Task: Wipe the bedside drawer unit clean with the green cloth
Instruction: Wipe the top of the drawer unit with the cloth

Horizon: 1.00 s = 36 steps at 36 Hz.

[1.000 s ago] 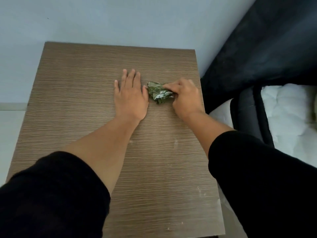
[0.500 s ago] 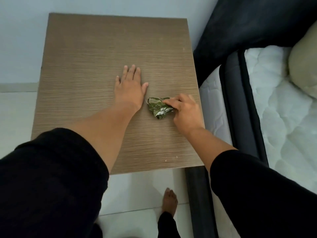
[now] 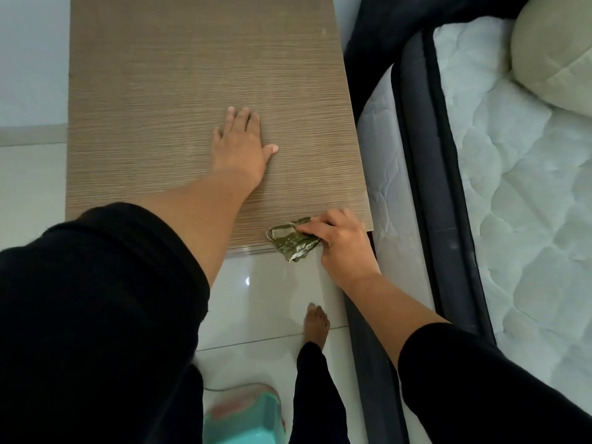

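The bedside drawer unit (image 3: pixel 179 78) shows its brown wood-grain top from above. My left hand (image 3: pixel 240 149) lies flat on the middle of that top, fingers together and pointing away. My right hand (image 3: pixel 342 241) pinches the crumpled green cloth (image 3: pixel 293 241) at the near right corner of the top. Part of the cloth hangs past the front edge over the floor. The unit's front and drawers are hidden from this angle.
A bed with a white quilted mattress (image 3: pixel 519 193), dark frame (image 3: pixel 429 174) and a cream pillow (image 3: pixel 551 52) stands tight against the unit's right side. White floor tiles (image 3: pixel 272 299), my bare foot (image 3: pixel 317 325) and a teal plastic container (image 3: pixel 246 415) lie below. A pale wall (image 3: pixel 32 59) is at left.
My right hand has dragged the cloth from the middle of the top toward me to the near right corner. The left hand stayed flat on the top. The view has tilted downward.
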Tool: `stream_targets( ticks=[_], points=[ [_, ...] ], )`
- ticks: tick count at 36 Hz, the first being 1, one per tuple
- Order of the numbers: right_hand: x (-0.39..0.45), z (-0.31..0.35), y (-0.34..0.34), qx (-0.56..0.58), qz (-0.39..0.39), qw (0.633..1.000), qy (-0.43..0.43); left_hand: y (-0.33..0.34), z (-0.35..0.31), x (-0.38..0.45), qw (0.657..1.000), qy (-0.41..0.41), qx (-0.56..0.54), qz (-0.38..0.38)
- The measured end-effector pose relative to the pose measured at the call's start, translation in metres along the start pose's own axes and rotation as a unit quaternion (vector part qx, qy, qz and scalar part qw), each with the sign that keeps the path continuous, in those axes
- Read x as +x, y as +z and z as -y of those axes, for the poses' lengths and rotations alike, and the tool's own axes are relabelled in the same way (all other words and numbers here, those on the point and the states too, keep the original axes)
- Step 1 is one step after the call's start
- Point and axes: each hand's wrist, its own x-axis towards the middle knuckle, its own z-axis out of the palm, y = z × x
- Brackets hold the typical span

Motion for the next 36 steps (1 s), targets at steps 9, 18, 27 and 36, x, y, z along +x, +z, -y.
stream_targets(
  ticks=[9, 18, 27, 36],
  points=[
    [-0.016, 0.005, -0.010, 0.007, 0.021, 0.999, -0.040, 0.001, -0.007, -0.018, 1.000, 0.009, 0.016, 0.013],
    [0.065, 0.006, -0.036, 0.020, -0.106, 0.993, -0.057, -0.023, -0.019, -0.003, 0.999, 0.023, -0.013, -0.026],
    [0.184, -0.026, -0.067, -0.011, -0.147, 0.989, -0.025, -0.036, -0.038, 0.051, 0.996, 0.048, -0.019, -0.070],
    [0.282, -0.057, -0.072, -0.023, -0.133, 0.991, 0.000, -0.030, -0.057, 0.122, 0.996, 0.062, -0.014, -0.064]
  ],
)
